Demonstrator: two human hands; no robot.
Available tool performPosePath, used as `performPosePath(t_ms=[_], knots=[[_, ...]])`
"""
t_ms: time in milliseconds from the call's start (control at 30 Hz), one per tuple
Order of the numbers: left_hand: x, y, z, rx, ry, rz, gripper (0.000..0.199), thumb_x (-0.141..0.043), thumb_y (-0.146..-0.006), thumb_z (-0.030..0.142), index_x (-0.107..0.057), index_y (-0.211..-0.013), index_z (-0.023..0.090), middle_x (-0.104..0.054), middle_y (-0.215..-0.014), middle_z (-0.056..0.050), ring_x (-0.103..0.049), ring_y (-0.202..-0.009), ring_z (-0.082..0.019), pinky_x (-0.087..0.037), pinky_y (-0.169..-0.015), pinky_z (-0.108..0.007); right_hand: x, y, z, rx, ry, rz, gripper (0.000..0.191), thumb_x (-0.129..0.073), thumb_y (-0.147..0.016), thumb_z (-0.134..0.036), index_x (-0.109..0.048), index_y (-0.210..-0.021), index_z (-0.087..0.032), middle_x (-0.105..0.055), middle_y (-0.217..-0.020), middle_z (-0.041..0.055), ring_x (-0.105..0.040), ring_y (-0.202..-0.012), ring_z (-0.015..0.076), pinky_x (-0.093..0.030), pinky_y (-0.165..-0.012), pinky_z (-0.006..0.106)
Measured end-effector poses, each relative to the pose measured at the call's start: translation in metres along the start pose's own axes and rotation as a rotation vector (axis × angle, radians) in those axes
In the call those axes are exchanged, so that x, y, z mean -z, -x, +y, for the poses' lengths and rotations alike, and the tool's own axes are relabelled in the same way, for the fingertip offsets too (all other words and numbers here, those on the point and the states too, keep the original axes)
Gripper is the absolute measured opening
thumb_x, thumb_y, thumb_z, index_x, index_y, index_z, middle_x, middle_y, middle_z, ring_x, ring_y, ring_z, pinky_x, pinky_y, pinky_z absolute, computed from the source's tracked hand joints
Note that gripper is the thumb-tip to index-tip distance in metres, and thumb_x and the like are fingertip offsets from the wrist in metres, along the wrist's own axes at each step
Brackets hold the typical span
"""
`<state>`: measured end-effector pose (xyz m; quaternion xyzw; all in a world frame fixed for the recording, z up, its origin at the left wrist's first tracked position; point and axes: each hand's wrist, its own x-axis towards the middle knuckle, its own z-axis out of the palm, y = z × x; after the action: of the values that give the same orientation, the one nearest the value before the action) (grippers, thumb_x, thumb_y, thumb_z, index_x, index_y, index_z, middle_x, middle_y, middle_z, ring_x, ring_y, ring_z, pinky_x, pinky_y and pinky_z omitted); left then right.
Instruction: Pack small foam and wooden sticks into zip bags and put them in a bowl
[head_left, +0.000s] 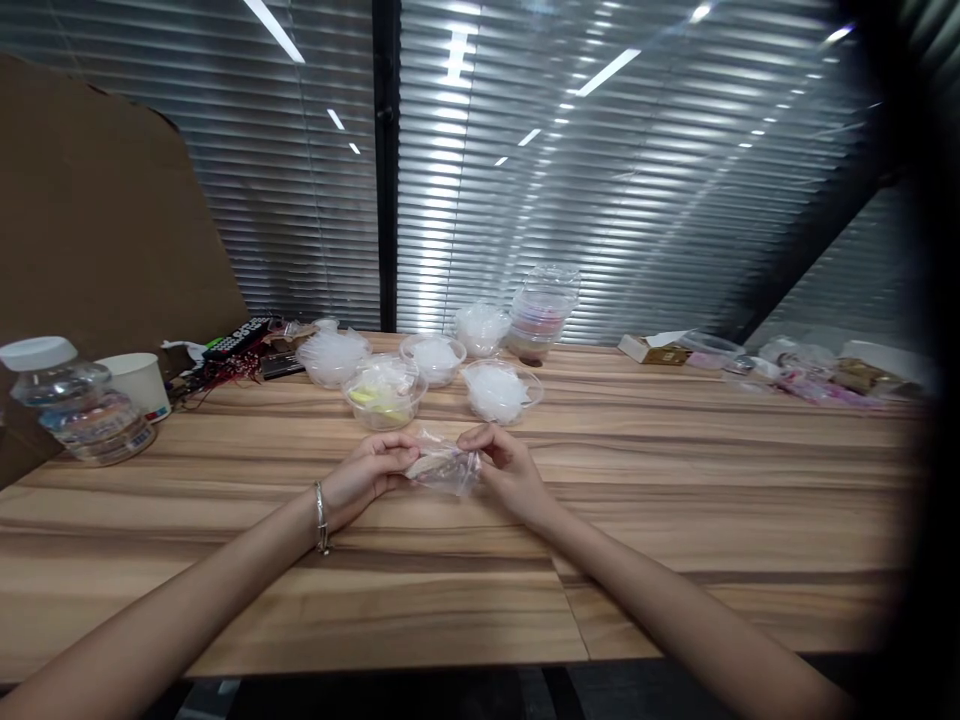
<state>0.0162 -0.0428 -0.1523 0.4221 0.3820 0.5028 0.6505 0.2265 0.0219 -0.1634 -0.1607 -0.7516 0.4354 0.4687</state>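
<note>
Between my two hands is a small clear plastic bag [448, 468] with something pale and flat inside, too small to make out. The fingers of my left hand [373, 468] pinch its left end. My right hand [506, 468] grips its right end near the top edge. Just beyond the bag stands a clear bowl [385, 393] with yellow and whitish pieces in it. To its right sits another clear bowl [501, 391] filled with white, translucent plastic.
Farther back are more clear bowls [433, 357] and a stack of clear containers [541, 312]. A jar [86, 405], a paper cup [137, 386] and a remote control [237, 339] stand left. Small boxes [654, 350] and pink packets [825, 388] lie right.
</note>
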Motion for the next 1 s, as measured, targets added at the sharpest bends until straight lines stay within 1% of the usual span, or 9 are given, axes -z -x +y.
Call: performPosePath(t_ms=[167, 300, 367, 433, 533, 600, 700, 800, 1000], knots=[[0.005, 0.004, 0.007, 0.158, -0.012, -0.215, 0.015, -0.070, -0.071, 0.019, -0.062, -0.081, 0.012, -0.057, -0.076, -0.003, -0.054, -0.067, -0.010, -0.045, -0.064, -0.021, -0.005, 0.003, -0.006, -0.081, -0.129, -0.030, 0.016, -0.066, -0.077, -0.032, -0.057, -0.079, -0.019, -0.060, -0.084, 0.0043, -0.059, -0.081, 0.0161, -0.049, -0.076, 0.031], [0.000, 0.006, 0.005, 0.173, -0.085, -0.250, 0.019, -0.069, -0.072, 0.022, -0.056, -0.083, 0.014, -0.054, -0.079, -0.002, -0.053, -0.068, -0.010, -0.045, -0.063, -0.022, -0.010, 0.004, -0.007, -0.127, -0.146, -0.029, 0.019, -0.068, -0.075, -0.035, -0.058, -0.080, -0.019, -0.060, -0.084, 0.0043, -0.058, -0.080, 0.0155, -0.048, -0.073, 0.029], [-0.004, 0.005, 0.001, 0.094, -0.102, -0.204, 0.024, -0.069, -0.073, 0.025, -0.050, -0.086, 0.017, -0.053, -0.080, -0.001, -0.051, -0.065, -0.010, -0.044, -0.059, -0.021, -0.010, 0.003, -0.005, -0.122, -0.141, 0.005, 0.018, -0.069, -0.074, -0.033, -0.058, -0.080, -0.019, -0.059, -0.083, 0.0040, -0.057, -0.078, 0.0148, -0.048, -0.071, 0.028], [-0.005, 0.001, -0.003, -0.065, -0.156, -0.099, 0.026, -0.068, -0.074, 0.027, -0.046, -0.084, 0.018, -0.051, -0.077, 0.002, -0.049, -0.062, -0.008, -0.041, -0.056, -0.019, -0.010, 0.001, -0.002, -0.116, -0.161, 0.048, 0.017, -0.068, -0.075, -0.032, -0.057, -0.079, -0.020, -0.058, -0.083, 0.0037, -0.057, -0.078, 0.0147, -0.048, -0.070, 0.027], [-0.007, -0.003, -0.005, -0.309, -0.390, 0.081, 0.020, -0.063, -0.079, 0.031, -0.048, -0.081, 0.017, -0.052, -0.078, 0.000, -0.051, -0.069, -0.011, -0.042, -0.063, -0.021, -0.009, -0.003, 0.004, -0.135, -0.200, 0.101, 0.020, -0.069, -0.073, -0.035, -0.056, -0.078, -0.020, -0.058, -0.083, 0.0036, -0.058, -0.078, 0.0153, -0.049, -0.071, 0.027], [-0.009, -0.003, -0.003, -0.425, -0.609, 0.146, 0.016, -0.056, -0.083, 0.033, -0.055, -0.085, 0.017, -0.056, -0.084, -0.003, -0.053, -0.078, -0.014, -0.043, -0.071, -0.025, -0.008, -0.004, 0.007, -0.158, -0.210, 0.115, 0.023, -0.069, -0.073, -0.036, -0.054, -0.077, -0.019, -0.058, -0.084, 0.0037, -0.058, -0.078, 0.0156, -0.050, -0.071, 0.028], [-0.012, 0.002, 0.000, -0.529, -0.847, 0.156, 0.019, -0.052, -0.086, 0.033, -0.062, -0.094, 0.018, -0.058, -0.098, -0.007, -0.054, -0.090, -0.019, -0.044, -0.079, -0.028, -0.006, -0.004, 0.010, -0.159, -0.193, 0.125, 0.024, -0.069, -0.073, -0.037, -0.053, -0.077, -0.019, -0.059, -0.084, 0.0039, -0.059, -0.078, 0.0160, -0.050, -0.072, 0.029], [-0.012, 0.004, 0.000, -0.574, -0.948, 0.137, 0.027, -0.055, -0.084, 0.032, -0.059, -0.108, 0.021, -0.057, -0.109, -0.008, -0.053, -0.096, -0.020, -0.044, -0.081, -0.028, -0.004, -0.003, 0.010, -0.118, -0.144, 0.120, 0.022, -0.068, -0.074, -0.037, -0.055, -0.078, -0.020, -0.060, -0.085, 0.0041, -0.059, -0.081, 0.0166, -0.049, -0.075, 0.030], [-0.009, 0.001, -0.005, -0.655, -1.050, 0.068, 0.019, -0.048, -0.088, 0.024, -0.064, -0.098, 0.020, -0.061, -0.099, -0.008, -0.055, -0.093, -0.020, -0.041, -0.084, -0.030, -0.005, 0.002, 0.011, -0.033, -0.092, 0.074, 0.011, -0.064, -0.079, -0.029, -0.059, -0.076, -0.020, -0.061, -0.084, 0.0047, -0.059, -0.083, 0.0172, -0.048, -0.076, 0.031]])
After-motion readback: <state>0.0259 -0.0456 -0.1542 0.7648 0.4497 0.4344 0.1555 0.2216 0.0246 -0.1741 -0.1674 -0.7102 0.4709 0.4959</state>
